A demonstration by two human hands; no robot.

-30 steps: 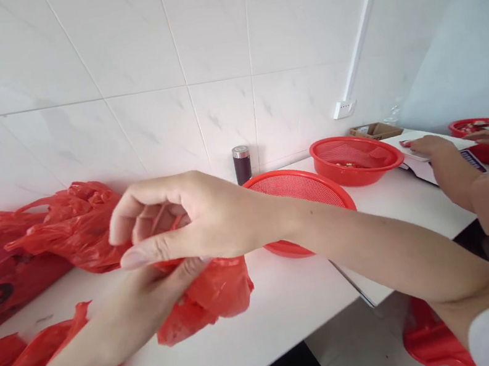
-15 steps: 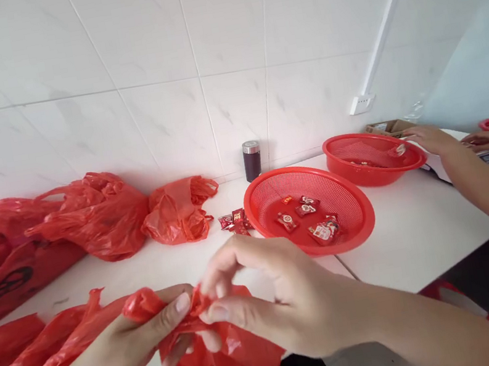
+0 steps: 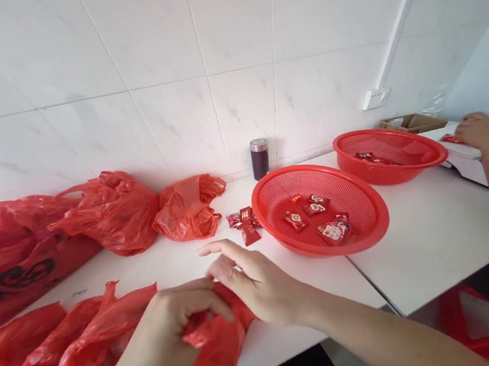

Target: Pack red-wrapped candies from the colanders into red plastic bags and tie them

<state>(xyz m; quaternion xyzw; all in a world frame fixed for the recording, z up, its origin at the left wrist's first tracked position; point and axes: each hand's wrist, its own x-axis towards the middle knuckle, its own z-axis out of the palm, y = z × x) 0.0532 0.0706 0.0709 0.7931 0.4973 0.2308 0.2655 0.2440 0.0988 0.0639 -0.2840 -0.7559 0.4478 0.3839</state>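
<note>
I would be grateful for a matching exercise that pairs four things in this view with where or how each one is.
Things
1. Dark tumbler with a silver lid
2. White plastic socket
3. Nearer round red plastic basket
4. Crumpled red plastic bag

Places and states
A. Holds small red wrapped packets
B. In the left hand, with the right hand close by
C. Mounted on the white tiled wall
D. Upright on the white table

Pairs: 1-D, 2-C, 3-A, 4-B
</note>
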